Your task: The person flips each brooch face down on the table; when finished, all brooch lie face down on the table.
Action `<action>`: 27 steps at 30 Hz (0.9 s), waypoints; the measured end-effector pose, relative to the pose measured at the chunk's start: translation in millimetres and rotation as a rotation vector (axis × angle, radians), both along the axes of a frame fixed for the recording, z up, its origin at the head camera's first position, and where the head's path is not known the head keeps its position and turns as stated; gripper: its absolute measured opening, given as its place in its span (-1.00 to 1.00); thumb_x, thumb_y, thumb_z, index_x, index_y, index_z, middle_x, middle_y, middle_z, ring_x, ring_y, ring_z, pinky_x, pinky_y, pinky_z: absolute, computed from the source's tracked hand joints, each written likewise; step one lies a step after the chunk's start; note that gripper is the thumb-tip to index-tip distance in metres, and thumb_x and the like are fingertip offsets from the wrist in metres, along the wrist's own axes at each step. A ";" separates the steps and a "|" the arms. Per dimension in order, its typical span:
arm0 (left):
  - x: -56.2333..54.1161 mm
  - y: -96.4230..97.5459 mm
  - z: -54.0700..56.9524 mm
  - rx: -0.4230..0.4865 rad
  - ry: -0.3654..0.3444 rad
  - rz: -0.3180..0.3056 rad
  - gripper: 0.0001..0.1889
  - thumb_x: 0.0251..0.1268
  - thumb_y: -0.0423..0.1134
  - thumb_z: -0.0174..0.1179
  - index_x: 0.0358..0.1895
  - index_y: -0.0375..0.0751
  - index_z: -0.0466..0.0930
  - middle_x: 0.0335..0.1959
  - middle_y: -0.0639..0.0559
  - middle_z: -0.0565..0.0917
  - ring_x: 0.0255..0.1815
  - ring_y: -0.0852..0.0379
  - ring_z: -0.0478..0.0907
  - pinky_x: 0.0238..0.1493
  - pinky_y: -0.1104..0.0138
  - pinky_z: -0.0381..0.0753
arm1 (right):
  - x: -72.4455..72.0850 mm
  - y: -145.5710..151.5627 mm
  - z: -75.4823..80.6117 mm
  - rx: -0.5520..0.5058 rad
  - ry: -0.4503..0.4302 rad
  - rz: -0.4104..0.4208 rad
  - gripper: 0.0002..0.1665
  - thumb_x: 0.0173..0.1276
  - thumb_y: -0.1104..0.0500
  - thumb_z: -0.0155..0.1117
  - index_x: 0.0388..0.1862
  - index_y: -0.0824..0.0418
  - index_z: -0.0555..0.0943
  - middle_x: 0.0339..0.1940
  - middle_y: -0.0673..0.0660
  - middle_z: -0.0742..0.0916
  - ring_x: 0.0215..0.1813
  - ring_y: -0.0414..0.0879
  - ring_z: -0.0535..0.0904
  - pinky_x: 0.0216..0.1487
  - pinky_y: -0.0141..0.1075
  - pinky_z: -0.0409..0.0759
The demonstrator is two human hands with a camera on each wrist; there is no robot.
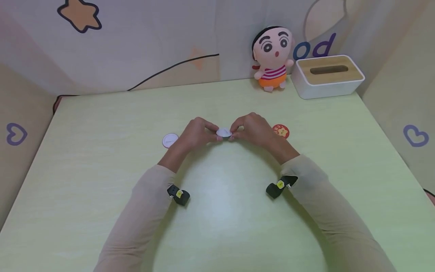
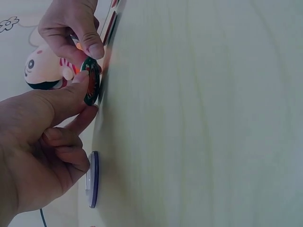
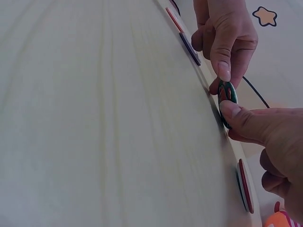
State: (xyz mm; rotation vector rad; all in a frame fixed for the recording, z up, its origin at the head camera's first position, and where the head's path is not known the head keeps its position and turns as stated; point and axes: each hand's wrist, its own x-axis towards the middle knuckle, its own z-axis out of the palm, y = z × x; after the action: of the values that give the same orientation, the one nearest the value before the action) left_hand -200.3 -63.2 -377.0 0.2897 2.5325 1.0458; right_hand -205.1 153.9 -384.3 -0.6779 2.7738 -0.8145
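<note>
A small round badge (image 1: 224, 132) is held between both hands over the middle of the table, its pale back facing up. Its green-edged face with an orange-red pattern (image 2: 91, 82) shows in the left wrist view. My left hand (image 1: 198, 133) pinches one edge between thumb and finger. Opposite it, my right hand (image 1: 253, 129) pinches the other edge the same way. Beside the left wrist lies a white-backed round badge (image 1: 169, 140) with a thin line across it. A red round badge with a yellow star (image 1: 280, 130) lies by the right wrist, partly covered by it.
At the table's back edge sits a plush doll (image 1: 273, 58) in a striped top. To its right stands a white tissue box (image 1: 327, 77) with a wooden lid. Printed curtains (image 1: 153, 37) hang behind the pale green table (image 1: 221, 219).
</note>
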 end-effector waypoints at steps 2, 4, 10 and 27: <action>0.1 0.5 -0.8 -0.005 -0.004 0.008 -0.58 0.23 -0.19 0.45 0.15 -0.22 0.71 0.22 -0.12 0.71 0.29 -0.01 0.53 0.14 0.21 0.51 | 0.2 -0.7 0.0 0.001 -0.021 -0.007 -0.66 0.18 0.12 0.58 -0.06 0.18 0.81 0.00 0.15 0.84 0.18 0.08 0.70 0.30 0.01 0.55; 0.1 1.4 -1.9 -0.008 -0.002 0.014 -0.58 0.22 -0.20 0.46 0.14 -0.24 0.72 0.19 -0.12 0.73 0.26 -0.01 0.54 0.15 0.20 0.52 | 0.2 -1.5 0.8 -0.002 -0.044 -0.013 -0.61 0.18 0.12 0.58 -0.01 0.20 0.79 0.04 0.16 0.83 0.21 0.09 0.68 0.34 0.02 0.53; -0.3 4.8 -4.0 -0.034 0.029 0.014 -0.57 0.19 -0.22 0.48 0.12 -0.27 0.72 0.12 -0.14 0.76 0.21 -0.02 0.59 0.26 0.14 0.55 | -2.2 -4.1 3.7 0.014 -0.086 -0.008 -0.51 0.16 0.16 0.59 0.09 0.25 0.74 0.08 0.19 0.81 0.22 0.09 0.68 0.35 0.00 0.53; 1.2 8.7 -3.5 -0.119 0.088 -0.030 -0.56 0.21 -0.21 0.47 0.15 -0.25 0.71 0.05 -0.15 0.79 0.13 -0.04 0.64 0.26 0.12 0.57 | -0.6 -9.0 8.2 0.023 -0.170 -0.038 -0.53 0.18 0.18 0.58 0.08 0.25 0.75 -0.08 0.19 0.84 0.01 0.03 0.64 0.23 -0.09 0.58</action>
State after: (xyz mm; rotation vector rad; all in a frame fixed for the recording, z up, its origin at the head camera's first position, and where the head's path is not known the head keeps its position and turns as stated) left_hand -199.1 -54.5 -380.5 0.3466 2.6481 0.8852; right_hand -205.7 144.9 -376.1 -0.5274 2.6456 -0.8063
